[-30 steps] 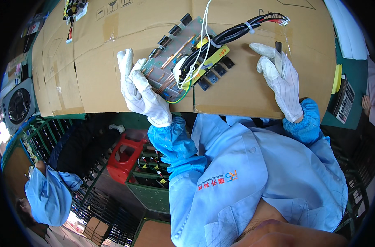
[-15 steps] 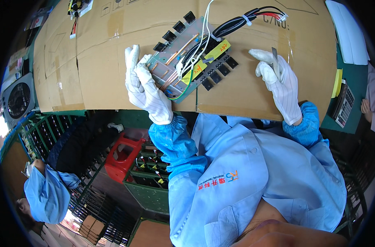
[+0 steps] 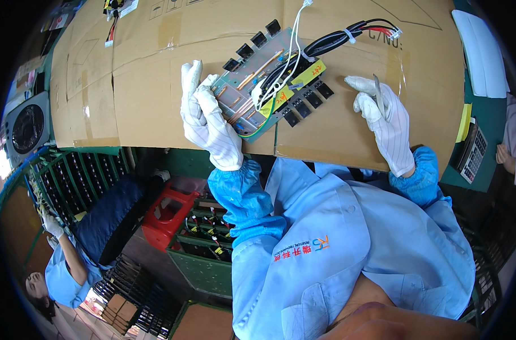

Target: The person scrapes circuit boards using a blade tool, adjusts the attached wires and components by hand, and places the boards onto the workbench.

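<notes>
My left hand, in a white striped glove, grips the left end of a circuit board with thumb and fingers. Black components line two edges of the board, which also carries copper-coloured strips, yellow labels and white wires. A thick black cable bundle extends from it to the upper right, ending in red and black leads with a white connector. To the right, apart from the board, my gloved right hand is closed around a thin, flat metal tool; its exact kind is unclear.
Taped cardboard covers the worktable. Another small board with a wire lead lies far left, near a fan. A calculator and white sheets are at right. A red stool and a co-worker are lower left.
The board and my left hand appear slightly farther right, as does the cardboard. The metal tool in my right hand has turned and looks narrower. The co-worker at lower left has shifted, raising a gloved hand.
</notes>
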Tool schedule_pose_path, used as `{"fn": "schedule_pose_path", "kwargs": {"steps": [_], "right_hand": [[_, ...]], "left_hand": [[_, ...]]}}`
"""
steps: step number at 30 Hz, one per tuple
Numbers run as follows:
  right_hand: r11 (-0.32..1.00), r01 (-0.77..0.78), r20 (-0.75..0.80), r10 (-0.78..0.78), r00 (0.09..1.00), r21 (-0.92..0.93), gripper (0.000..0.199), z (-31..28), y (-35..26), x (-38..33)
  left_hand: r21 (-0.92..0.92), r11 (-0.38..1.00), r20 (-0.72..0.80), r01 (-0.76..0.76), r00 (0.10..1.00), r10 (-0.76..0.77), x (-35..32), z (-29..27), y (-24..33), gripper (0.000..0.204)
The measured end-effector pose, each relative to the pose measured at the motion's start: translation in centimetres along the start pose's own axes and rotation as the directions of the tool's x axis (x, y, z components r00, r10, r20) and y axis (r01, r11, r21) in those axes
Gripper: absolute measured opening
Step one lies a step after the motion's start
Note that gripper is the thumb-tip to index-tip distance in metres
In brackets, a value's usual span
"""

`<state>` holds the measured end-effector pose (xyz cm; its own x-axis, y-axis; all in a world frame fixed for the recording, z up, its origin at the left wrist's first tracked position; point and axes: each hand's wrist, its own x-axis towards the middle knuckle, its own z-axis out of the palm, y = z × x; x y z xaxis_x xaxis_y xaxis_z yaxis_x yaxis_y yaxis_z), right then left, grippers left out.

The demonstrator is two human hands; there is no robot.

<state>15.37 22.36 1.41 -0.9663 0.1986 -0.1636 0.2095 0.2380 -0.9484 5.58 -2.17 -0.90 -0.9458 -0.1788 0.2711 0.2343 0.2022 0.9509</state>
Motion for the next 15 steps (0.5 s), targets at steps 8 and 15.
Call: {"fn": "schedule_pose_path", "kwargs": {"steps": [8,15], "right_hand": [[1.000,0.007,0.001,-0.007,1.000,-0.007,0.028,0.23,0.18,0.04],[0.999,-0.023,0.011,0.023,1.000,-0.033,0.029,0.58,-0.52,0.03]], "left_hand": [[0.042,0.998,-0.006,-0.044,0.999,0.044,0.10,-0.27,-0.45,0.038],[0.164,0.986,-0.039,0.003,0.999,0.003,0.42,-0.50,-0.36,0.046]]}}
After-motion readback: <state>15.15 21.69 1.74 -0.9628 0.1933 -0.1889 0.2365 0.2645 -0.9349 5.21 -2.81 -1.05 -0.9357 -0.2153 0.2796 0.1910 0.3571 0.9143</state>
